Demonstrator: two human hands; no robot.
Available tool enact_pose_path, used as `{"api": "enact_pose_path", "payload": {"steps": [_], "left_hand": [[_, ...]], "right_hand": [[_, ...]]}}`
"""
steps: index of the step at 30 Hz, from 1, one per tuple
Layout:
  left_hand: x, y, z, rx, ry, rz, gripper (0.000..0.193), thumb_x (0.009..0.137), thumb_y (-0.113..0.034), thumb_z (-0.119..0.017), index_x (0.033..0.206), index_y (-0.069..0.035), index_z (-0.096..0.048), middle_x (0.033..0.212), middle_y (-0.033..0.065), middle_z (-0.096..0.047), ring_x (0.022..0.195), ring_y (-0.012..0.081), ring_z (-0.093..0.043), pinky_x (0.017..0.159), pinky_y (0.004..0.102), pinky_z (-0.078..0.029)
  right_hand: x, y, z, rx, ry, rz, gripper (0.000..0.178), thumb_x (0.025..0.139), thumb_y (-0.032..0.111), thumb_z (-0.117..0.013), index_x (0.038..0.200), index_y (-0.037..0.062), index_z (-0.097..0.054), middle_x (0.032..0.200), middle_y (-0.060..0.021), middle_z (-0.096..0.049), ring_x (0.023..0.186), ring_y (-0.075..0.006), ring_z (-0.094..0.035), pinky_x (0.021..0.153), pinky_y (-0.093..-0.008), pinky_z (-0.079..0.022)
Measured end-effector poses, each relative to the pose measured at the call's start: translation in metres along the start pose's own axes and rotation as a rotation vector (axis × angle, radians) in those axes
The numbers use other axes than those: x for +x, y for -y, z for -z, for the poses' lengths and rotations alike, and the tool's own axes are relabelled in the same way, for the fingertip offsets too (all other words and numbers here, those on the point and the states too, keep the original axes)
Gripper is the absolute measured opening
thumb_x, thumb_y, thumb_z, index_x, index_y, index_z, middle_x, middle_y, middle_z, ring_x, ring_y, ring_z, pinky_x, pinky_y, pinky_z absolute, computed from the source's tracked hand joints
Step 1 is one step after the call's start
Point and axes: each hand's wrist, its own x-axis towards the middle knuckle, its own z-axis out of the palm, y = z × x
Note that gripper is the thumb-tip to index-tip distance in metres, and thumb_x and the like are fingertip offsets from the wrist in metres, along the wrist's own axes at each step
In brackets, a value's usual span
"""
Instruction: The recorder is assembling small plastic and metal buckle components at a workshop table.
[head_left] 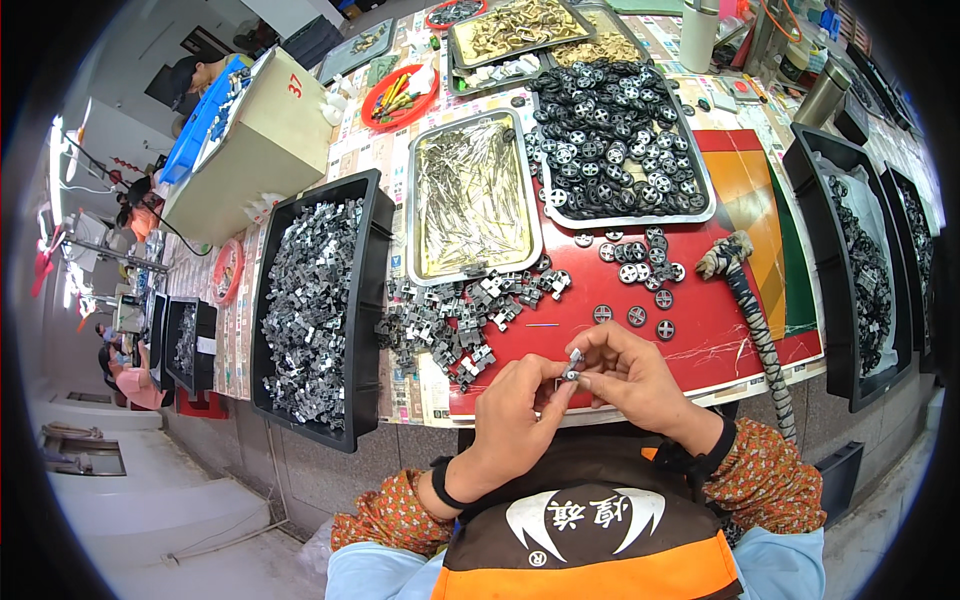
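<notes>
Over the near edge of the red board [590, 295], my left hand [515, 412] and my right hand [638, 378] meet fingertip to fingertip. Between them they pinch a small grey plastic-and-metal bracket [571, 366]; its details are partly covered by my fingers. Just beyond lie several loose black wheels [636, 316] with silver spokes, and a single thin metal pin [543, 325]. To the left of my hands spreads a loose pile of similar grey brackets [440, 318]. A shallow tray of metal pins [470, 190] and a tray heaped with black wheels [620, 150] stand farther back.
A deep black bin of brackets [315, 310] stands at the left, another black bin [850, 270] at the right. A cloth-wrapped hammer-like tool [750, 300] lies at the board's right. Farther off are a red plate [400, 97], a tray of brassy parts [520, 28] and a person [195, 78].
</notes>
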Motion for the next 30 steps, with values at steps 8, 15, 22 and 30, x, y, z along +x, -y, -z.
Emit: {"api": "enact_pose_path", "payload": {"steps": [8,15,22,30], "left_hand": [[-0.001,0.004,-0.002,0.075,-0.049,-0.127,0.02,0.088,-0.004,-0.08,0.104,-0.001,-0.068,0.081,0.0094,-0.064,0.069,0.0211,-0.063,0.06,0.0326,-0.05],[-0.002,0.002,0.001,0.052,0.02,-0.095,0.022,0.092,-0.01,-0.077,0.109,-0.003,-0.065,0.094,0.0106,-0.068,0.083,0.0271,-0.069,0.065,0.0378,-0.054],[-0.015,0.04,-0.002,-0.567,0.054,0.312,0.018,0.105,-0.013,-0.064,0.12,-0.005,-0.06,0.107,0.0058,-0.067,0.088,0.0115,-0.067,0.073,0.0271,-0.061],[-0.025,0.068,0.014,-1.04,-0.08,0.609,0.017,0.11,-0.022,-0.058,0.121,-0.01,-0.055,0.108,0.0108,-0.072,0.087,0.0147,-0.072,0.07,0.0277,-0.064]], "right_hand": [[-0.001,0.002,-0.003,-0.025,-0.019,0.001,0.03,0.098,-0.005,-0.061,0.126,0.0053,-0.059,0.107,-0.0022,-0.067,0.087,-0.0025,-0.063,0.068,-0.0202,-0.055],[-0.004,0.0,-0.006,-0.24,-0.069,0.092,0.031,0.095,-0.005,-0.062,0.125,0.003,-0.06,0.1,-0.006,-0.069,0.089,-0.0103,-0.068,0.073,-0.0272,-0.058],[-0.004,0.019,-0.004,-0.539,-0.071,0.182,0.027,0.093,-0.002,-0.066,0.119,0.0037,-0.062,0.1,-0.0113,-0.069,0.09,-0.0255,-0.073,0.077,-0.0366,-0.058],[0.019,0.009,0.03,-1.381,-0.225,0.372,0.014,0.086,0.002,-0.067,0.098,0.0063,-0.062,0.091,-0.0101,-0.057,0.091,-0.0313,-0.062,0.07,-0.0454,-0.055]]}}
